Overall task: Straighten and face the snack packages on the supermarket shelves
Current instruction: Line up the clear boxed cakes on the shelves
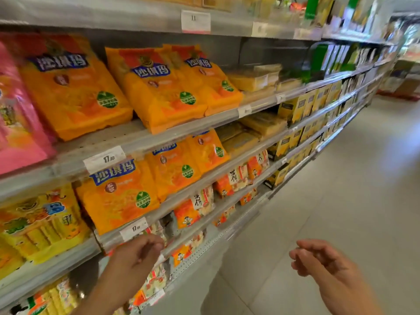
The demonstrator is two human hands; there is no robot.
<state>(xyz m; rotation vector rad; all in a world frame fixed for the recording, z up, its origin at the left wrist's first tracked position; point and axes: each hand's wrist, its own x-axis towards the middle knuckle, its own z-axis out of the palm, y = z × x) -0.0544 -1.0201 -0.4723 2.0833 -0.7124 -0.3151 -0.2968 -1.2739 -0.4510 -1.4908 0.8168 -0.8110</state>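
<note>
Both hands hover low before the shelves, empty. The left hand (pixel 139 252) has a loosely curled grip near the shelf edge (pixel 181 196), just under a price tag (pixel 134 228); the right hand (pixel 318 258) hangs apart over the aisle, fingers relaxed. The orange snack bags (pixel 118 196) sit tilted and overlapping on the middle shelves. Best to square each glossy, crinkly pillow bag by its corners, label forward, pulling it flush with the edge.
</note>
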